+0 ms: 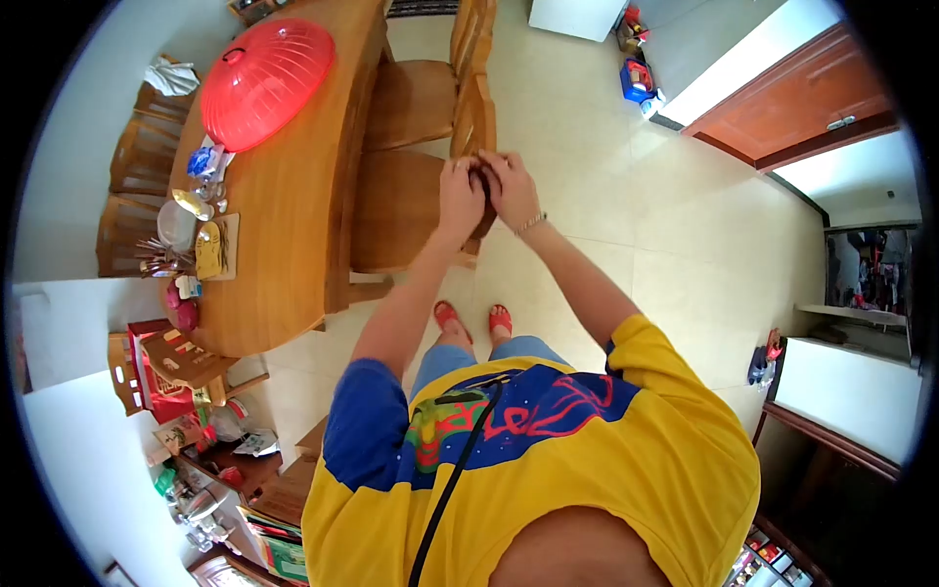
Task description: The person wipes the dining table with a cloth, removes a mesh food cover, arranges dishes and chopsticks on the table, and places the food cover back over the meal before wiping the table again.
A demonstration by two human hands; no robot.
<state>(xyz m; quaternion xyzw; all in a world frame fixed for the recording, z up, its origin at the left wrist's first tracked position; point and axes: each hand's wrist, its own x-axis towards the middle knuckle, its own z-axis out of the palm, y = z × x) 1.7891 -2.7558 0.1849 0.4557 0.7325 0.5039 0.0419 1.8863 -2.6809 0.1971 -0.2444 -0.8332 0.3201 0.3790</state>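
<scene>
Both hands meet in front of me at the back of a wooden chair (476, 103). My left hand (462, 201) is closed with its fingers curled inward. Close beside it, my right hand (511, 191) is closed too, and a bracelet circles that wrist. A small dark thing (484, 184) shows between the hands; its kind is hidden by the fingers. Whether the hands also touch the chair back is unclear. The chair's seat (396, 210) lies just left of my hands, pushed toward the table.
A wooden dining table (284, 215) stands at left, bearing a red food cover (269, 83), a yellow item (208, 249) and several small things. Another chair (411, 103) is beyond. Pale floor tiles (577, 186) run right toward a brown door (797, 93). A blue container (636, 80) sits by the wall.
</scene>
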